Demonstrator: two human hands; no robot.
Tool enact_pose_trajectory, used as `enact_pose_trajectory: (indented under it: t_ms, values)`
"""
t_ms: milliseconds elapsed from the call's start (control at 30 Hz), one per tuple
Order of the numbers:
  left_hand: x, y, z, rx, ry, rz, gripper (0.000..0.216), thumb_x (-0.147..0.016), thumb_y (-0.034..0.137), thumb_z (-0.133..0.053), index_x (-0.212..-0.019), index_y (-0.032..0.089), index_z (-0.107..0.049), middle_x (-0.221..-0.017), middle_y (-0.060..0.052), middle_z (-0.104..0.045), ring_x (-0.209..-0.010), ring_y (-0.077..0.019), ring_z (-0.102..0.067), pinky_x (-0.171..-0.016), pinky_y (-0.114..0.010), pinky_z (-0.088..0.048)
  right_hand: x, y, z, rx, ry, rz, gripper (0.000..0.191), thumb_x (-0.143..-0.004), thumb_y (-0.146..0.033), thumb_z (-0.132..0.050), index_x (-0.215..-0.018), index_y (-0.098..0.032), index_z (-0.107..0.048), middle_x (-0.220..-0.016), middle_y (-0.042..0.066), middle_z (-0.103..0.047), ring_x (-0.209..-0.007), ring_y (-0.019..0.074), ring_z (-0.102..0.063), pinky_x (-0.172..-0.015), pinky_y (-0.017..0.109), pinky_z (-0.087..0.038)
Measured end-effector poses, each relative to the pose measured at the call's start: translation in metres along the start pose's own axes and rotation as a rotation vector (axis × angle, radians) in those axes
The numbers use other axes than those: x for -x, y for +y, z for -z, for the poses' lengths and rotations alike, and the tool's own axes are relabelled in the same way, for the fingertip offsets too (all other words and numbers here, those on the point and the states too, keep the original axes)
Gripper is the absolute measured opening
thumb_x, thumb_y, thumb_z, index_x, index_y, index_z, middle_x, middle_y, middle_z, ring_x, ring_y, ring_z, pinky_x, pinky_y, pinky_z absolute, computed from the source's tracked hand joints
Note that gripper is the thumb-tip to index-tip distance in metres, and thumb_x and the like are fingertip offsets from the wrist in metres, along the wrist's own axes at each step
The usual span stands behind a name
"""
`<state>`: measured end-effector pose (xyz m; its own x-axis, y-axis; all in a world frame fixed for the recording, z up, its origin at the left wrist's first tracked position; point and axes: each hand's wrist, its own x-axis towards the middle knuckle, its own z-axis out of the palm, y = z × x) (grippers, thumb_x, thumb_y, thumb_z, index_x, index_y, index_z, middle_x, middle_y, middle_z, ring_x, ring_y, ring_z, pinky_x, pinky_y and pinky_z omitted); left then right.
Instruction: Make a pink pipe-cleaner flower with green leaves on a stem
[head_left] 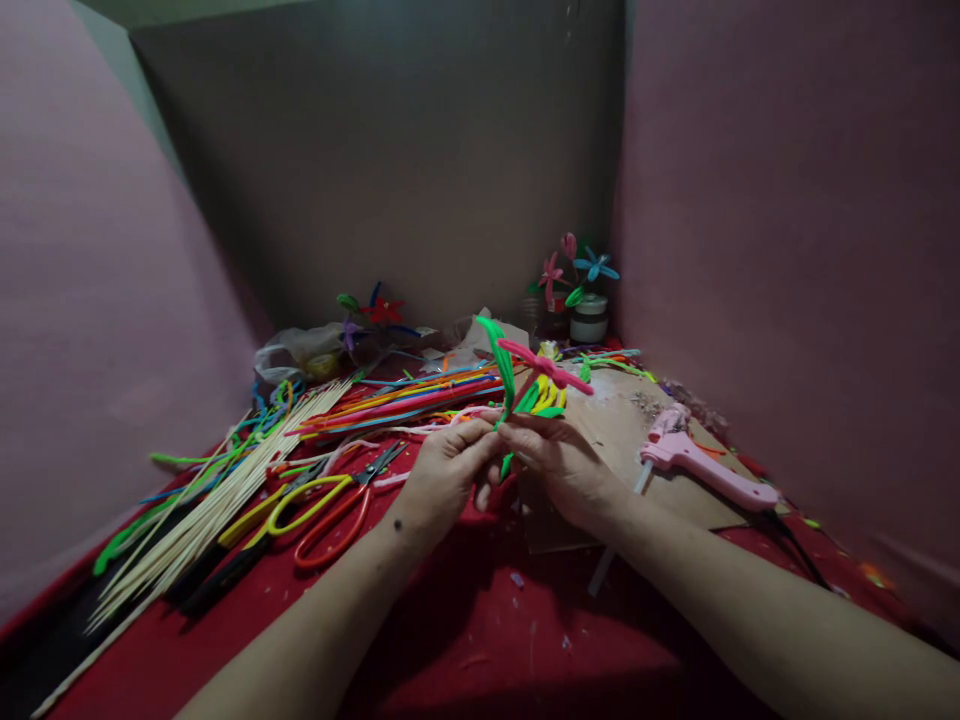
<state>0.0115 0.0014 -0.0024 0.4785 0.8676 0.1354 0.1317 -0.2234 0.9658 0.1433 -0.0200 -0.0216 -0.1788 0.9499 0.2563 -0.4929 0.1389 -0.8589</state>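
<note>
My left hand (448, 472) and my right hand (561, 468) meet in the middle of the view. Both have their fingers pinched on the stem of a pipe-cleaner flower. Its pink bloom (551, 370) tilts to the right above my right hand. A long looped green leaf (501, 355) rises above the fingertips, and a bit of green pokes out below them. The exact point of grip on the stem is hidden by the fingers. Yellow pipe-cleaner loops (553, 393) show just behind the held flower.
Bamboo skewers (217, 490), coloured pipe cleaners (420, 390), red-handled scissors (349, 525) and yellow-handled pliers (255, 535) lie left. A pink glue gun (705, 465) rests on cardboard (637, 485) at right. Finished flowers (592, 265) stand by a jar (589, 320) at the back.
</note>
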Motion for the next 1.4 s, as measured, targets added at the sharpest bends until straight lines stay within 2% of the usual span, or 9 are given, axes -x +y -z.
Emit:
enact_pose_trajectory:
  t_ms: [167, 367, 567, 733, 833, 967, 1067, 1233, 1400]
  values:
    - [-0.003, 0.000, 0.003, 0.429, -0.144, 0.161, 0.025, -0.077, 0.036, -0.059, -0.068, 0.014, -0.052, -0.042, 0.008, -0.045, -0.025, -0.0008, -0.026, -0.031, -0.015, -0.028, 0.000, -0.005, -0.002, 0.023, 0.054, 0.028, 0.026, -0.072, -0.035, -0.062, -0.093, -0.020, -0.069, -0.076, 0.002, -0.068, -0.075, 0.0171, -0.062, -0.069, 0.030, -0.047]
    - [-0.004, -0.004, 0.005, 0.511, -0.232, 0.186, 0.023, -0.075, 0.036, -0.061, -0.071, 0.014, -0.055, -0.040, 0.008, -0.045, -0.023, -0.0007, -0.023, -0.029, -0.015, -0.025, 0.000, 0.000, 0.002, 0.020, 0.045, 0.023, 0.023, -0.074, -0.029, -0.061, -0.094, -0.022, -0.070, -0.077, 0.002, -0.068, -0.072, 0.0160, -0.061, -0.069, 0.030, -0.046]
    - [-0.002, 0.012, 0.011, -0.108, -0.126, -0.025, 0.033, -0.081, 0.036, -0.052, -0.058, 0.013, -0.059, -0.052, -0.001, -0.059, -0.050, -0.0097, -0.054, -0.055, -0.021, -0.043, 0.002, -0.006, 0.002, 0.159, 0.077, 0.133, 0.018, -0.077, -0.029, -0.058, -0.086, -0.021, -0.071, -0.068, 0.000, -0.066, -0.063, 0.0140, -0.056, -0.064, 0.028, -0.044]
    - [-0.001, 0.017, 0.016, -0.144, 0.111, -0.175, 0.026, -0.082, 0.036, -0.051, -0.072, 0.014, -0.061, -0.060, 0.001, -0.058, -0.055, -0.0101, -0.053, -0.058, -0.023, -0.043, 0.002, -0.013, 0.003, 0.086, 0.127, 0.068, 0.015, -0.077, -0.029, -0.057, -0.082, -0.023, -0.070, -0.083, 0.002, -0.066, -0.072, 0.0149, -0.055, -0.064, 0.028, -0.043]
    - [-0.002, 0.011, 0.017, -0.190, 0.272, -0.364, 0.016, -0.079, 0.028, -0.058, -0.090, 0.017, -0.061, -0.072, 0.001, -0.056, -0.062, -0.0095, -0.051, -0.060, -0.022, -0.043, 0.002, -0.010, 0.005, -0.034, 0.041, -0.023, 0.014, -0.076, -0.028, -0.058, -0.080, -0.020, -0.068, -0.081, 0.002, -0.064, -0.069, 0.0135, -0.055, -0.059, 0.025, -0.041]
    - [-0.004, -0.001, 0.018, -0.588, 0.436, -0.693, 0.024, -0.081, 0.019, -0.055, -0.104, 0.022, -0.061, -0.089, -0.003, -0.051, -0.080, -0.0126, -0.050, -0.073, -0.027, -0.044, 0.004, -0.005, 0.003, -0.153, -0.060, -0.131, 0.012, -0.072, -0.025, -0.064, -0.081, -0.018, -0.066, -0.078, 0.001, -0.064, -0.065, 0.0112, -0.056, -0.059, 0.023, -0.042]
    - [-0.006, -0.009, 0.017, -0.846, 0.566, -0.817, 0.025, -0.081, 0.016, -0.053, -0.105, 0.022, -0.061, -0.090, -0.004, -0.046, -0.085, -0.0148, -0.046, -0.072, -0.028, -0.043, 0.007, -0.003, 0.001, -0.204, -0.078, -0.198, 0.017, -0.069, -0.025, -0.067, -0.085, -0.018, -0.065, -0.074, 0.000, -0.065, -0.062, 0.0110, -0.058, -0.061, 0.025, -0.043]
    - [-0.003, -0.007, 0.017, -1.133, 0.601, -0.871, 0.014, -0.082, 0.020, -0.053, -0.091, 0.021, -0.064, -0.085, -0.005, -0.046, -0.081, -0.0164, -0.042, -0.066, -0.027, -0.038, 0.008, -0.002, 0.000, -0.197, -0.086, -0.246, 0.012, -0.069, -0.023, -0.068, -0.079, -0.016, -0.065, -0.071, 0.000, -0.063, -0.060, 0.0100, -0.057, -0.058, 0.023, -0.043]
    - [0.001, 0.003, 0.019, -1.260, 0.489, -0.930, 0.011, -0.082, 0.022, -0.054, -0.075, 0.017, -0.061, -0.083, -0.005, -0.057, -0.082, -0.0178, -0.043, -0.073, -0.029, -0.039, 0.006, 0.001, 0.002, -0.179, -0.076, -0.255, 0.015, -0.070, -0.023, -0.069, -0.084, -0.017, -0.066, -0.075, -0.001, -0.062, -0.059, 0.0082, -0.054, -0.055, 0.022, -0.042]
